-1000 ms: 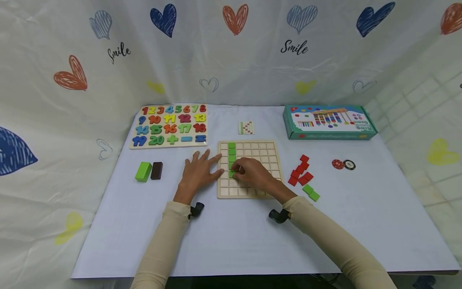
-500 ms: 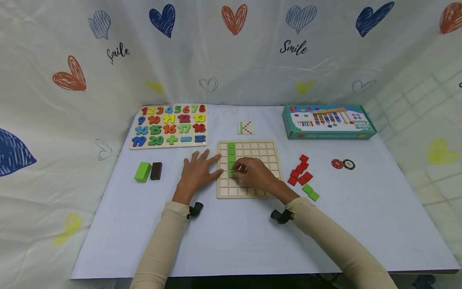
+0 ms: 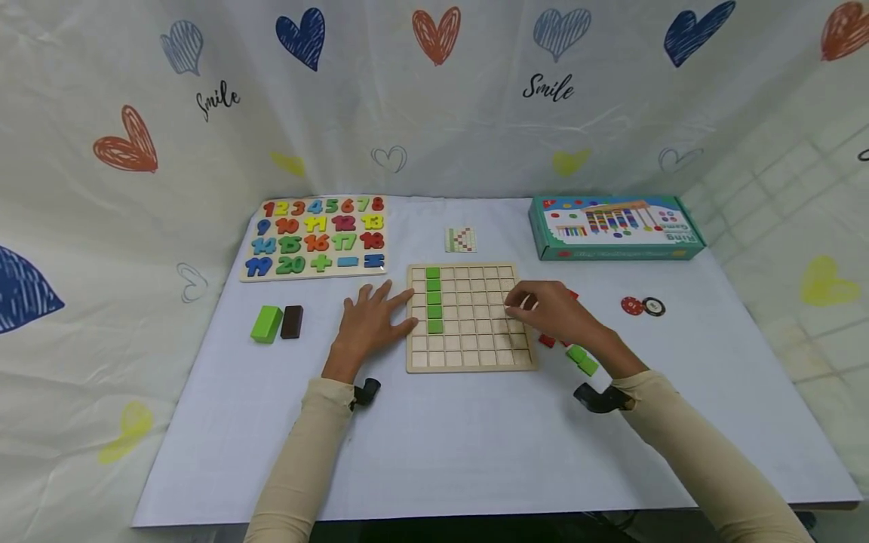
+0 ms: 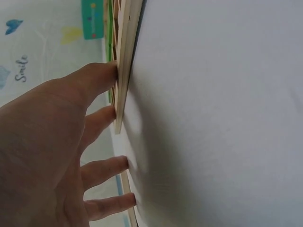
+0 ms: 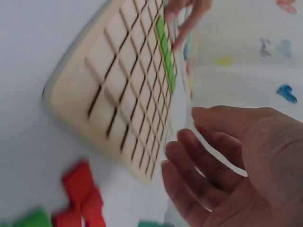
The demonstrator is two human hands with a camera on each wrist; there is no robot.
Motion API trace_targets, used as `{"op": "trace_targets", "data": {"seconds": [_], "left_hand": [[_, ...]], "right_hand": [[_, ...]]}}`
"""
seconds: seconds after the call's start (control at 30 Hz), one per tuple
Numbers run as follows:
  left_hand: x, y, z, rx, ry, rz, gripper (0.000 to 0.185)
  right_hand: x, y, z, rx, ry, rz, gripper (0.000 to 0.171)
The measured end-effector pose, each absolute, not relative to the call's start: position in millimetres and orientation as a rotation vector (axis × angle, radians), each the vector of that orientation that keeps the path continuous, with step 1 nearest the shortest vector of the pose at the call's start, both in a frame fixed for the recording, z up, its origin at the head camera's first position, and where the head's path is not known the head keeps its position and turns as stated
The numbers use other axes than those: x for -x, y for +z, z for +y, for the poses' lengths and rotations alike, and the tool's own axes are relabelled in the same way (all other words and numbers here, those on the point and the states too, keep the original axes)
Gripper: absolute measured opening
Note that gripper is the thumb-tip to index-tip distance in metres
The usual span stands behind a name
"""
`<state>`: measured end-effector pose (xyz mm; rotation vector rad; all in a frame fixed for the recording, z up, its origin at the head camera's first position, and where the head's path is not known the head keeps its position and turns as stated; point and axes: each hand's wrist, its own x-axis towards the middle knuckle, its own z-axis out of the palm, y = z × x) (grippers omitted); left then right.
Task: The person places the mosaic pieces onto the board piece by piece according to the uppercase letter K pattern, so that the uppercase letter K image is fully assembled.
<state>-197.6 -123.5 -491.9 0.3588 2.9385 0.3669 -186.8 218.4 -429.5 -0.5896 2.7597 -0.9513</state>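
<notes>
Wooden grid board (image 3: 471, 317) lies well back from the near edge of the white-covered table (image 3: 421, 460). Left hand (image 3: 370, 324), fingers spread, touches its left rim; right hand (image 3: 562, 313), fingers loosely bent around nothing, hovers by its right rim, near red tiles (image 5: 78, 182). Green tiles (image 3: 434, 299) occupy the second column. Heart-printed sheet (image 3: 380, 98) hangs behind.

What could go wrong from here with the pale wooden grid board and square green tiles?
1. The left hand touches the pale wooden grid board at its edge; a nudge might slide it, perhaps unseating the column of square green tiles.
2. The right hand hangs near loose, square red tiles; a low sweep could scatter them.
3. Two loose green tiles lie nearby too and might get brushed aside.
</notes>
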Motion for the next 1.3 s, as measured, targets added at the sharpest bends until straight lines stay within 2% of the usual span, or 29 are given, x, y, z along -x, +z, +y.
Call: {"op": "trace_targets", "data": {"seconds": [0.27, 0.4, 0.5, 0.73, 1.3], "left_hand": [[200.7, -489.1, -126.4, -0.329, 0.446, 2.894, 0.069], [200.0, -487.7, -126.5, -0.308, 0.46, 2.884, 0.069], [199.5, -487.0, -125.6, -0.307, 0.473, 2.878, 0.07], [199.1, -487.2, -123.3, -0.32, 0.494, 2.875, 0.069], [196.9, -489.2, -123.9, -0.34, 0.499, 2.882, 0.068]], "right_hand": [[179.6, -408.6, 293.2, 0.375, -0.589, 2.609, 0.028], [175.0, -414.0, 312.6, 0.317, -0.471, 2.527, 0.045], [172.1, -424.0, 317.0, 0.279, -0.442, 2.494, 0.051], [168.1, -430.9, 313.6, 0.25, -0.466, 2.489, 0.037], [165.4, -437.2, 312.4, 0.2, -0.529, 2.454, 0.038]]}}
